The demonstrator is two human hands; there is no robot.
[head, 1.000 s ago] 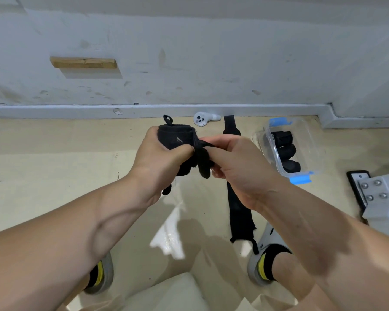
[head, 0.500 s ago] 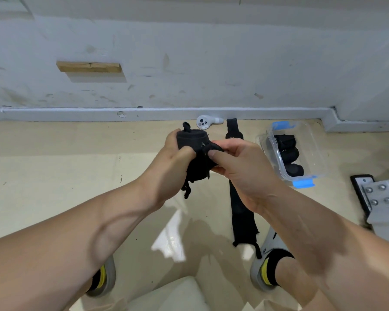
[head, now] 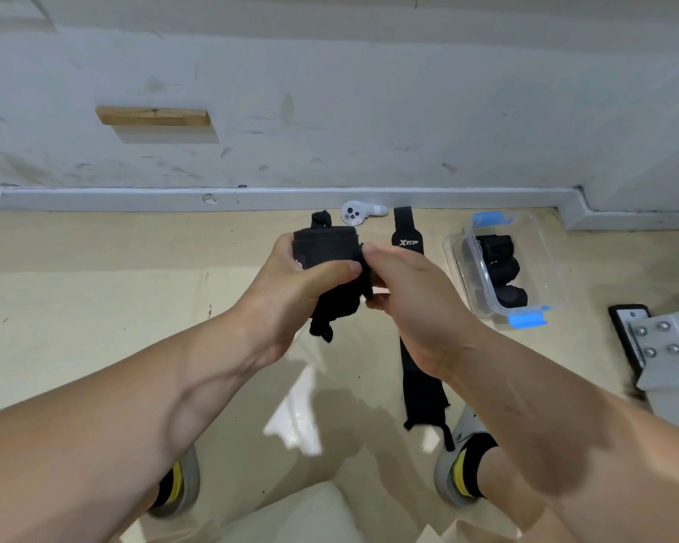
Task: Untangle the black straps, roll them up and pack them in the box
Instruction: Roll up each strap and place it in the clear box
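A: How much of the work can be counted as done?

B: Three rolled straps (head: 504, 270) are seen packed in the clear box (head: 547, 264), which stands on the floor to the right of the right hand (head: 412, 295). A good part is therefore judged to be finished.

A: And what is left?

B: Two straps, as far as can be seen. One half-rolled strap (head: 326, 248) is held up between the two hands. The other, a flat strap (head: 422, 382), is laid out straight on the floor. It runs from beyond the right hand to below the right wrist and is not yet rolled.

A: How are the hands set?

B: They are brought close together, nearly touching. The roll is gripped by the left hand (head: 291, 280), with the thumb laid across its near face and the fingers wrapped round it. The free part of the same strap is pinched by the right hand, just at the right side of the roll.

A: How does the held strap look?

B: A thick, tight black cylinder is formed at the top. A small loop (head: 321, 219) stands up from its far side, and a crumpled loose tail (head: 324, 327) hangs below the left hand. It is judged that this tail must be wound on before the roll can be put in the box.
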